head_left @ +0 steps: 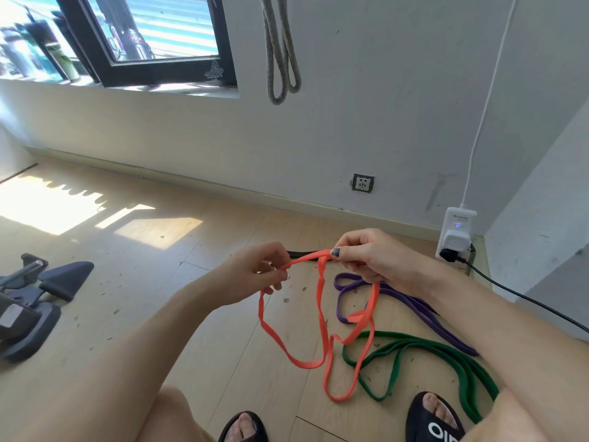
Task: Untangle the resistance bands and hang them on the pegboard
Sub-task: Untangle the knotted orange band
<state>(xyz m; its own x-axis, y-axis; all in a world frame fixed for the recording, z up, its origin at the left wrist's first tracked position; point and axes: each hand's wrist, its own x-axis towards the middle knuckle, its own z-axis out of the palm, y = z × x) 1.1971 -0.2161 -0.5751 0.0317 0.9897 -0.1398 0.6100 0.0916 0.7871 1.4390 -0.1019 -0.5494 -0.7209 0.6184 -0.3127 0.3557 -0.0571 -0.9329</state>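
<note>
A thin orange resistance band (322, 317) hangs in twisted loops between my hands, its lowest loop touching the wooden floor. My left hand (255, 272) pinches one strand of it, and my right hand (373, 253) grips the top of it a little further right. Below my right arm a purple band (424, 309) lies coiled on the floor, and a green band (446, 355) lies in front of it near my right foot. A black band's end (301, 252) shows between my hands. A grey band (282, 59) hangs on the wall above. No pegboard is in view.
A white power adapter (455, 234) with a black cable (526, 298) sits at the wall on the right, next to a wall socket (362, 182). Dark exercise equipment (35, 301) lies on the floor at the left. My sandalled feet (433, 416) are at the bottom edge.
</note>
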